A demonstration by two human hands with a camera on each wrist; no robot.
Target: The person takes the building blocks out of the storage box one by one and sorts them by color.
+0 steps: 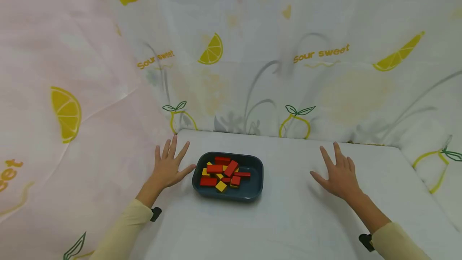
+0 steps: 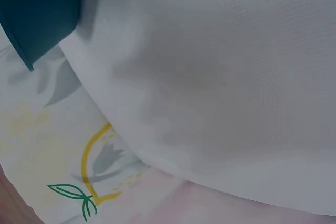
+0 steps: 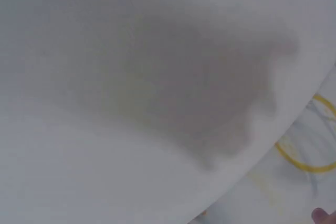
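Note:
A dark blue tray (image 1: 254, 187) with several red and yellow blocks (image 1: 220, 171) piled inside stands left of the table's middle in the head view. Just left of it my left hand (image 1: 167, 169) is held with fingers spread, its thumb near the tray's left rim. My right hand (image 1: 340, 177) hovers over the right part of the table, fingers spread and holding nothing. In the left wrist view the tray's outer wall (image 2: 42, 9) shows at the upper left. Only a fingertip (image 3: 320, 215) of the right hand appears in the right wrist view, above its blurred shadow.
The white table (image 1: 288, 220) ends at a back edge against a hanging cloth (image 1: 231, 91) printed with lemons and lettering. More of this cloth rises along the left side. Each wrist wears a dark device, one on the left wrist (image 1: 156, 214), one on the right (image 1: 366, 242).

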